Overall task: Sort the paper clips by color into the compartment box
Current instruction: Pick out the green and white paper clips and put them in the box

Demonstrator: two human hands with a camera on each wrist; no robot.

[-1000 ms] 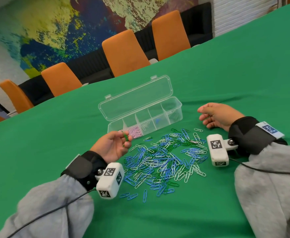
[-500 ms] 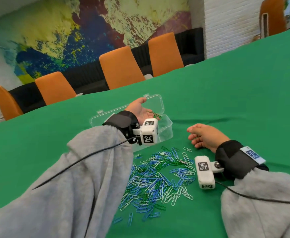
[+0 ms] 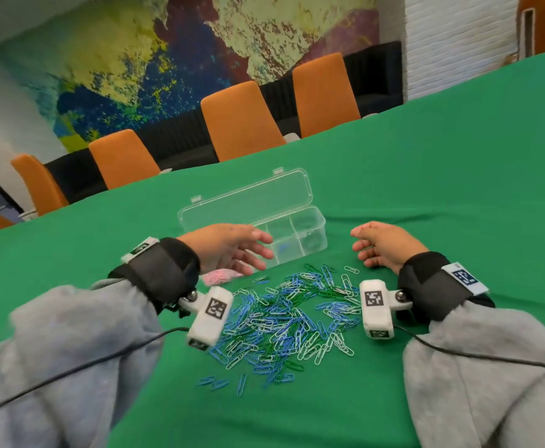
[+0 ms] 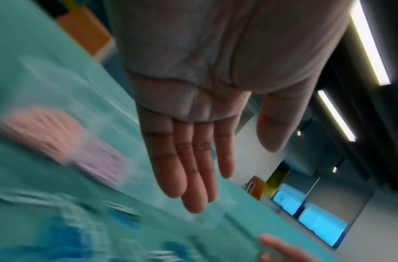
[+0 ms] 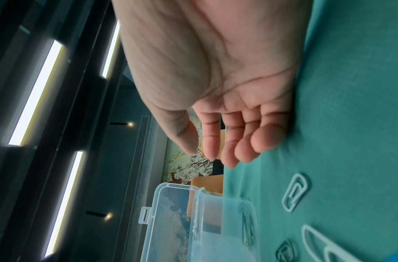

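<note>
- Head view shows our left hand (image 3: 229,247) empty, fingers straight and spread, hanging in front of the clear box (image 3: 300,234); the left wrist view confirms a flat palm with nothing in it.
- Our right hand (image 3: 384,244) rests on the green table (image 3: 458,189) with fingers loosely curled, holding nothing.
- Between our 2 hands and a little nearer to us lies the pile of paper clips (image 3: 290,318): blue, green and white ones mixed, pointing every way, so no single long axis to line up with.
- Beyond both hands sits the box with its lid tipped back; pink clips (image 3: 219,278) show through its wall just below our left fingers, and a few blue ones lie further right.
- Both hands sit at the far edge of the pile, the right one closest to some stray white clips (image 5: 295,192). We judge either hand could pick next, reaching back toward us and down.
</note>
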